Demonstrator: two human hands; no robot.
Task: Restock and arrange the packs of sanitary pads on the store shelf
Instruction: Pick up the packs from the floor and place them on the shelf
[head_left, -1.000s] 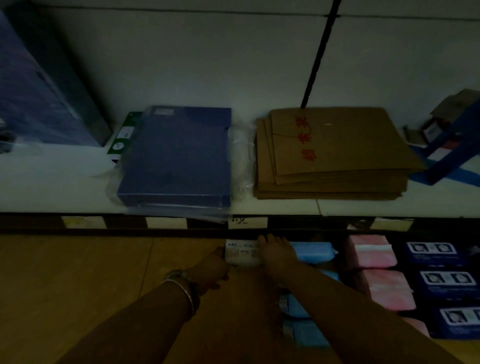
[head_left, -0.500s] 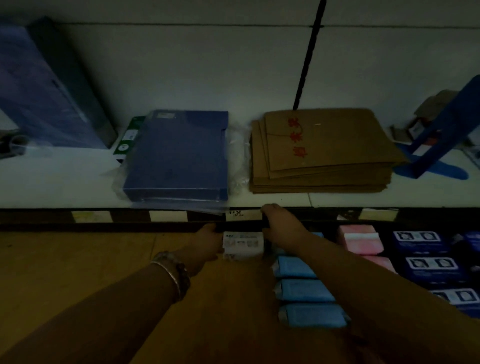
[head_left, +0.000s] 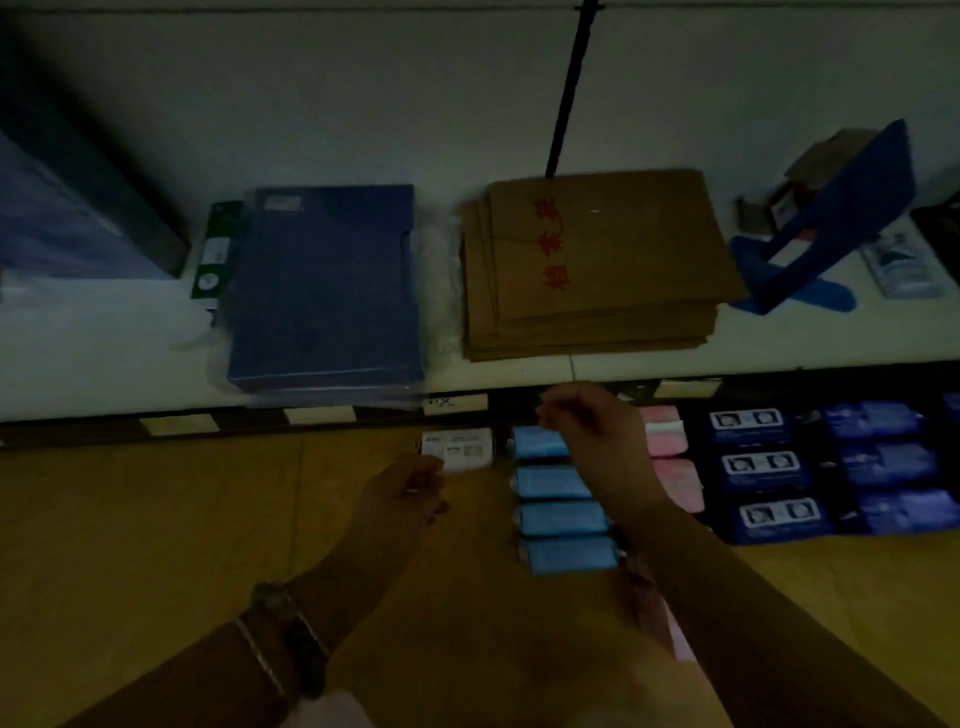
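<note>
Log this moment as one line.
white pack on lower shelf, left of light blue packs | left hand beside white pack, empty | right hand above light blue packs, empty

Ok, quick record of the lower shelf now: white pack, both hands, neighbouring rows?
white pack: back of wooden shelf, left of the light blue packs
left hand: by its front left corner, loosely curled, empty; contact unclear
right hand: over the light blue column, empty
light blue packs: four, one column
pink packs: next column right
dark blue packs: farther right
</note>
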